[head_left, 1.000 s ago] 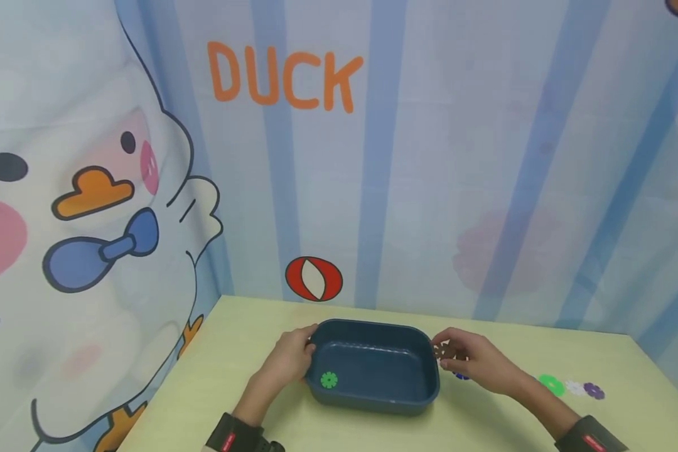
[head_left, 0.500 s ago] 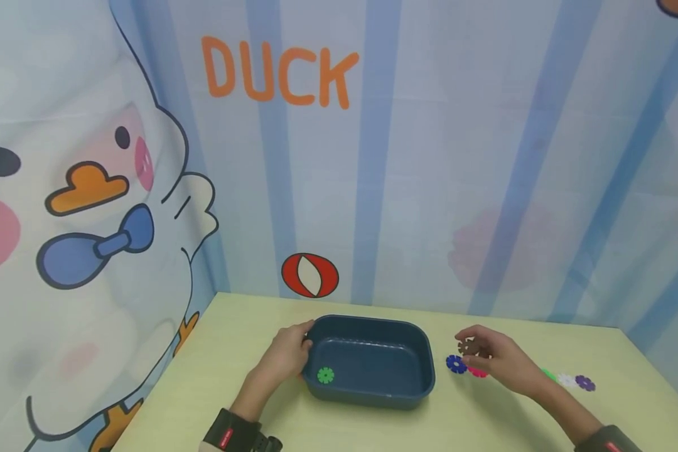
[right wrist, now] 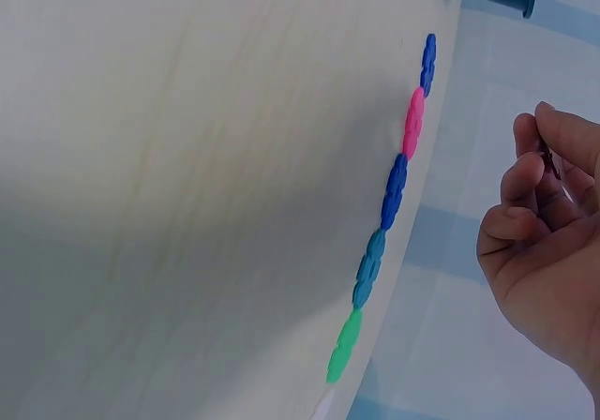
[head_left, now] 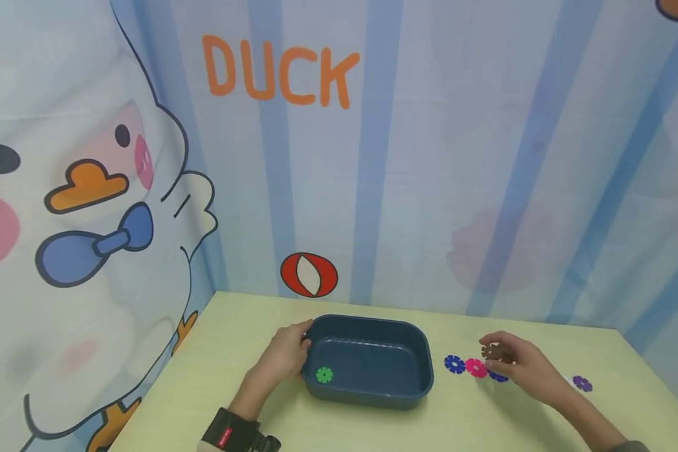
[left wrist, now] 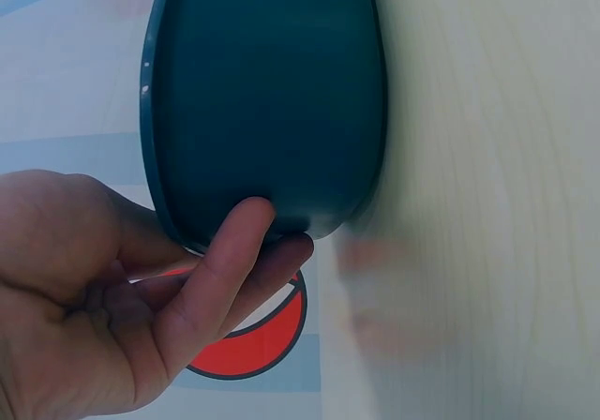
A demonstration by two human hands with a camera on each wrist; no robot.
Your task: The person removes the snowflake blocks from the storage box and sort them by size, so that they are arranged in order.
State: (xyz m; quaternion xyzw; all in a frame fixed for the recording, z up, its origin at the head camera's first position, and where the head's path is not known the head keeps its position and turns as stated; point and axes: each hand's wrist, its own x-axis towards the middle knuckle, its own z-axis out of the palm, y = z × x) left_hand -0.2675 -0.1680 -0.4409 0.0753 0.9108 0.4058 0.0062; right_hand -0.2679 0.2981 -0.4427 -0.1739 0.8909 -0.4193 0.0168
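Observation:
My left hand (head_left: 285, 353) grips the left end of a dark blue basin (head_left: 373, 400), thumb over the rim and fingers against the outer wall, as the left wrist view shows. A green snowflake disc (head_left: 324, 375) lies inside at the basin's left. My right hand (head_left: 528, 369) pinches a brown snowflake disc (head_left: 493, 353) between thumb and fingertips, above a row of discs on the table. In that row are a dark blue disc (head_left: 454, 364), a pink disc (head_left: 476, 368), another blue disc (right wrist: 395, 192), a teal disc (right wrist: 369, 268) and a green one (right wrist: 345, 345).
A white disc (right wrist: 323, 406) and a purple disc (head_left: 582, 383) continue the row to the right, partly behind my forearm in the head view. The pale yellow table (head_left: 248, 314) meets a striped cloth backdrop (head_left: 429, 188) at its far edge.
My right hand has moved right, away from the basin's right end and along the row, carrying the brown disc. My left hand keeps its grip, and the basin stays put.

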